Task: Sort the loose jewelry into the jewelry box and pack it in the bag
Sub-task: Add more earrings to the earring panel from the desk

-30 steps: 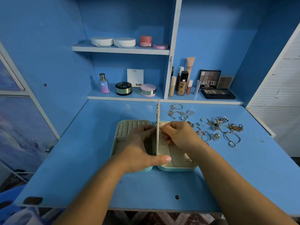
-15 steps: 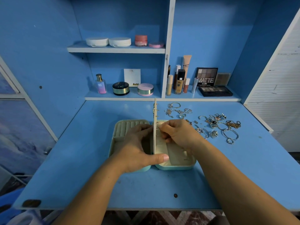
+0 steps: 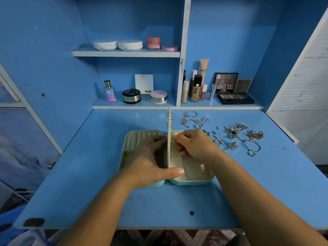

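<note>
Most of the job looks undone to me. Nearest the camera is the front of the blue table (image 3: 177,201), a painted board with a few dark scuffs.

Next come the hands. The left hand (image 3: 149,164) grips the divider panel (image 3: 169,121) of the jewelry box (image 3: 191,181). Its thumb lies across the panel's near bottom edge and its fingers sit behind on the left side, so the panel stands upright. The right hand (image 3: 193,146) has its fingers curled tight against the panel's right face. I honestly can't tell if it's pinching a tiny piece or just the panel.

The box lies open flat mid-table. It's a mint-green shell with rounded corners and a cream lining that looks soft. The left half has padded ring rolls at its far end, and the right half has a flat pocket. The panel is thin, stiff and cream. A few small gold earrings (image 3: 171,119) are hooked along its far stretch, so I'd guess that's all that has been sorted.

Just right of the box and beyond it, the loose jewelry (image 3: 236,137) sits in a spread-out tangle on the table. There are thin silver bangles, fine gold chains and some chunky rings. Those chains look like they'll snag. I don't see a bag anywhere, so packing hasn't started.

At the back, the shelves hold white compacts (image 3: 117,44), a perfume bottle (image 3: 110,91) and a matte eyeshadow palette (image 3: 234,98).
</note>
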### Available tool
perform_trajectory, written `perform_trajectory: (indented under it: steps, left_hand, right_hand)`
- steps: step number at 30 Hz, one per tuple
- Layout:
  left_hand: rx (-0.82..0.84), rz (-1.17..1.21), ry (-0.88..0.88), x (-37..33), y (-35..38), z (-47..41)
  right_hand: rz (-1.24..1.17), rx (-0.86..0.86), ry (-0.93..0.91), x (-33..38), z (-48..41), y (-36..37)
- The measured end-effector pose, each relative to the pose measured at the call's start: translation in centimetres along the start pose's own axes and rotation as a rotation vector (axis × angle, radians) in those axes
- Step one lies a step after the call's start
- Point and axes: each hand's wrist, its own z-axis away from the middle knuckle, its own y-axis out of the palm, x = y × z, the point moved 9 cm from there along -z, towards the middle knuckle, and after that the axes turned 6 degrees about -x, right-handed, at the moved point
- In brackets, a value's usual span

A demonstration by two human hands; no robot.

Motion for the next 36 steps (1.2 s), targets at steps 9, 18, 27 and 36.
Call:
perform_trajectory:
  steps: [9,18,27,36]
  left_hand:
    - [-0.001,-0.003,-0.004,0.2,0.1,-0.2]
    - [0.001,0.020,-0.020,0.6,0.1,-0.2]
    - [0.001,0.007,-0.007,0.4,0.1,-0.1]
    - [0.009,-0.005,0.012,0.5,0.3,-0.2]
  right_hand:
    - [0.050,-0.003,0.020,-0.2,-0.2,-0.1]
    - [0.101,0.034,0.002,-0.1,-0.6,0.2]
    - [0.109,0.101,0.013,0.2,-0.9,0.6]
    - [0.129,0.026,-0.081,0.3,-0.8,0.8]
